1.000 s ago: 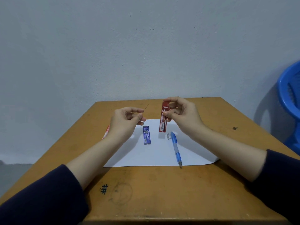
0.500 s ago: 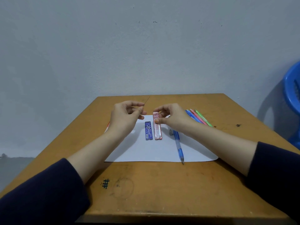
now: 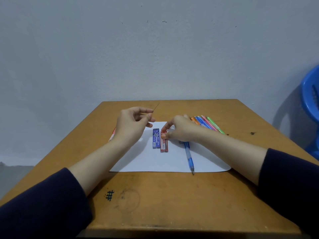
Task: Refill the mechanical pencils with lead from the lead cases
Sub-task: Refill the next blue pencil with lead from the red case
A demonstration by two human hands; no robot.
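Since a second ago, the red lead case (image 3: 164, 142) has been brought down from upright in the right hand (image 3: 181, 131) and laid flat on the white paper (image 3: 155, 163). Over the last half second little has shifted.

- Far end of the case is pinched between right thumb and forefinger. The rest of it stretches from those fingertips toward the person.
- Just beside the right thumb tip, on its left, the blue lead case (image 3: 156, 139) is seen, parallel with the red one and nearly touching it.
- Raised above the table, the left hand (image 3: 132, 125) is held with thumb and forefinger closed on a thin lead (image 3: 156, 107), which juts up and away from the fingertips. Remaining fingers are curled loosely below.
- Under the heel of the right palm the blue mechanical pencil (image 3: 189, 155) is laid on the paper, its tip pointed toward the person and just past the sheet's near edge.
- Just beyond the right knuckles a row of coloured mechanical pencils (image 3: 209, 124) is noted on the wooden table (image 3: 164, 204).
- Behind the left wrist a red-and-white object (image 3: 112, 135) is glimpsed, largely hidden.
- Well off to the right of the right-hand fingers a blue chair (image 3: 310, 107) is noted.
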